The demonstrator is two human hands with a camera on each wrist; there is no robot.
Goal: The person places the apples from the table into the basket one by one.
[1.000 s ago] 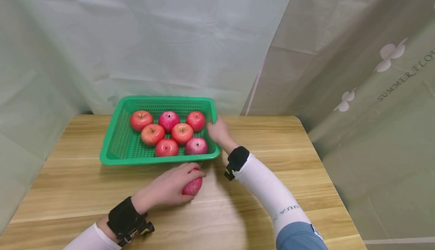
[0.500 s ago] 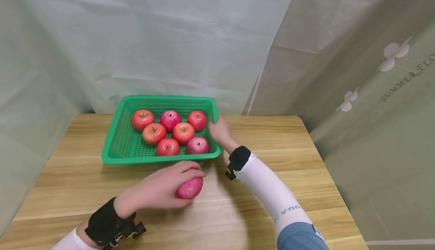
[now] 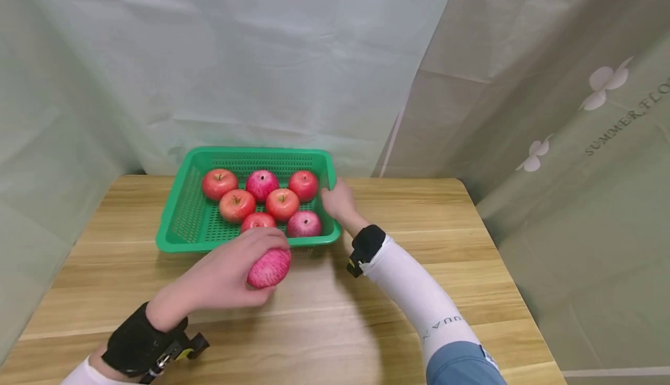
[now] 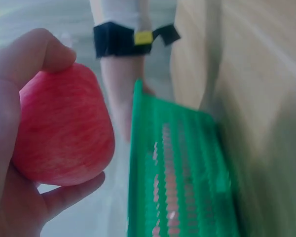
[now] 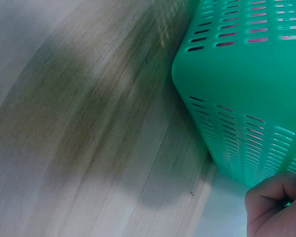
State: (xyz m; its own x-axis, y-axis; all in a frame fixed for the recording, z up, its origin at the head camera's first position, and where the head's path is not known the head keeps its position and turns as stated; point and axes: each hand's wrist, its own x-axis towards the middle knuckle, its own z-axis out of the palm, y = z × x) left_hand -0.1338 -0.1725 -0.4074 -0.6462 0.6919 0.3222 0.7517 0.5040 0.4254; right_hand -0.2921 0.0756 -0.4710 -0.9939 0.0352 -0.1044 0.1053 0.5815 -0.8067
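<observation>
My left hand (image 3: 230,271) grips a red apple (image 3: 269,268) just in front of the basket's near rim. In the left wrist view the thumb and fingers curl round this apple (image 4: 66,126), beside the basket wall (image 4: 177,163). A green plastic basket (image 3: 173,216) holds several red apples, some stem up, such as one apple (image 3: 237,205) near its middle. My right hand (image 3: 340,202) grips the basket's right rim; the right wrist view shows its curled fingers (image 5: 276,192) at the basket's slotted side (image 5: 237,89).
The basket stands at the back of a wooden table (image 3: 419,268). Behind it hangs a pale curtain (image 3: 251,65), and a printed curtain (image 3: 576,199) hangs on the right. Both wrists wear black straps, like the strap (image 3: 368,241) on the right.
My left hand has lifted the apple and carried it left and up to the basket's near rim. The right hand has stayed on the rim.
</observation>
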